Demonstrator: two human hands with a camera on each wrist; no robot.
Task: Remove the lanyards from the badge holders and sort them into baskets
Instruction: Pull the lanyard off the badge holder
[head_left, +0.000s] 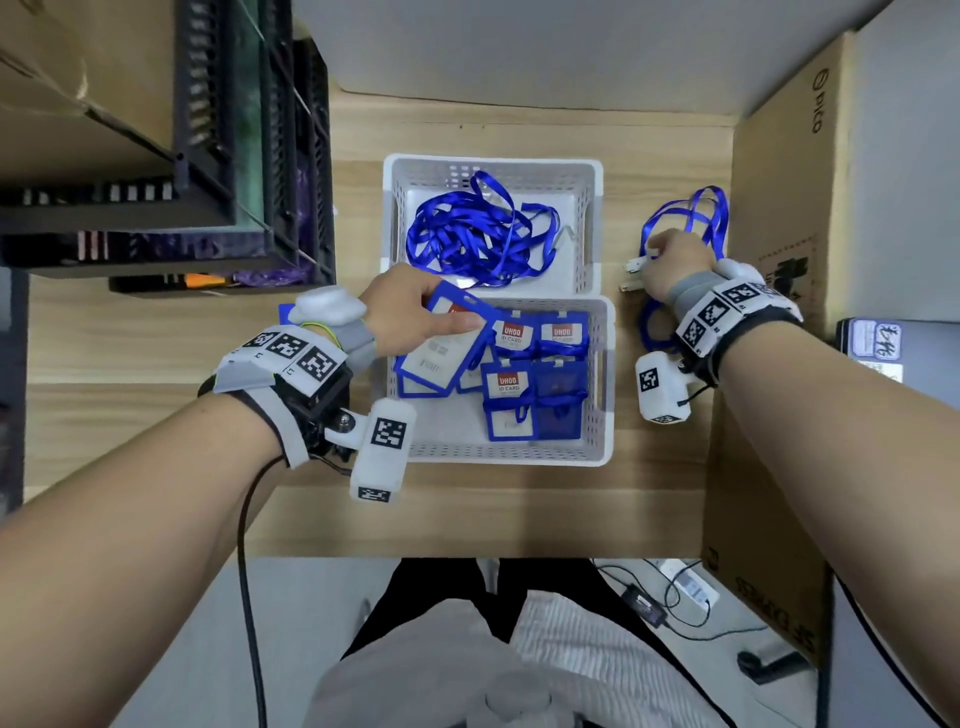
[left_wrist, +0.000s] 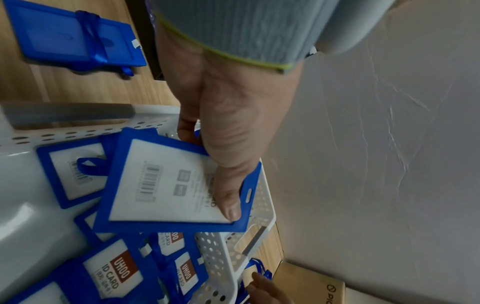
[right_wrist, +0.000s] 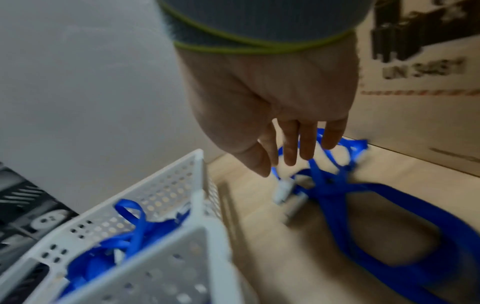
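Left hand (head_left: 402, 312) pinches a rigid blue-framed badge holder (left_wrist: 171, 181), thumb flat on its clear face, other fingers curled underneath, holding it over the near basket (head_left: 605, 384). That basket is white perforated plastic, rectangular, holding a loose heap of badge holders (head_left: 535, 384), some showing red "UHOO ID CARD" inserts. Far basket (head_left: 592, 218), same type, touching it, holds a tangle of flat blue ribbon lanyards (head_left: 472, 234).

Right hand (head_left: 675, 265) is down on loose lanyards (head_left: 701, 218) lying on the wood-grain table (head_left: 156, 338) right of the baskets; fingers together, extended, thumb and forefinger tips at a white clip (right_wrist: 283, 189). Wrist view is blurred, so can't tell if it's actually gripped.

Cardboard box (head_left: 779, 208) walls in the right side; dark crates (head_left: 234, 130) on the left. One more badge holder (left_wrist: 75, 35) lies on the table left of the baskets, mostly hidden behind the left wrist in the head view.
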